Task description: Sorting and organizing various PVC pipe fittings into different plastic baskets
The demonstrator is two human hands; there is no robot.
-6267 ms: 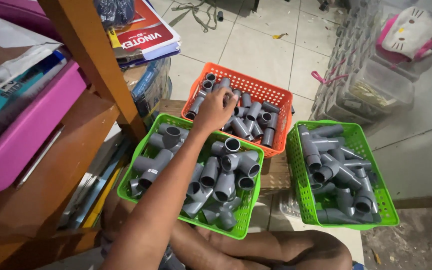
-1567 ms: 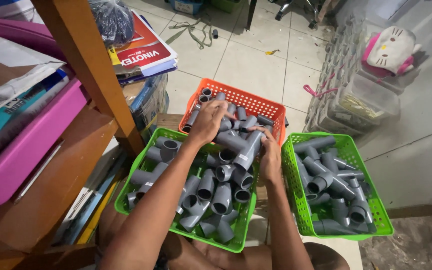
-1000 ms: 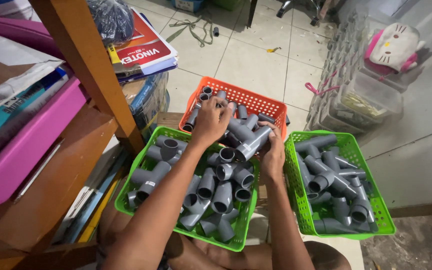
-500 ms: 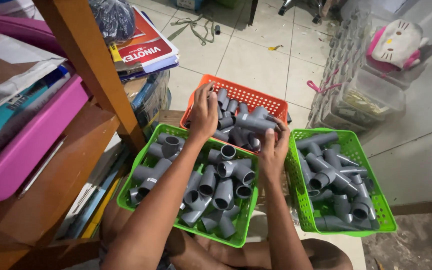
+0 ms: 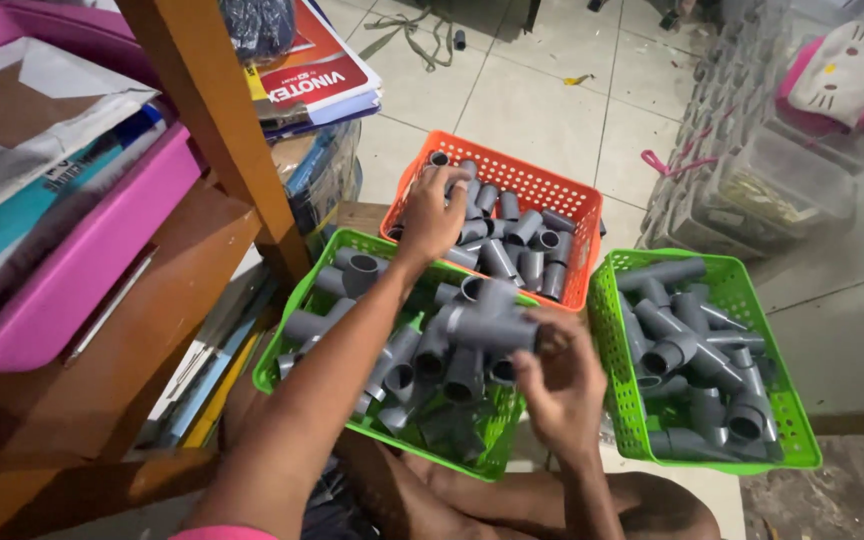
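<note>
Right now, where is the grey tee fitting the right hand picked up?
In the head view, the grey tee fitting is held by the right hand above the middle green basket, just left of the right green basket.

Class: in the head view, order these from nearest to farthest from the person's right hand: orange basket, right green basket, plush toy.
From the right hand:
1. Right green basket, just to its right.
2. Orange basket, beyond it, up the floor.
3. Plush toy, far top right.

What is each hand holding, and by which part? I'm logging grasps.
The right hand grips a grey pipe fitting by its right end. The left hand reaches into the orange basket; any hold is hidden.
</note>
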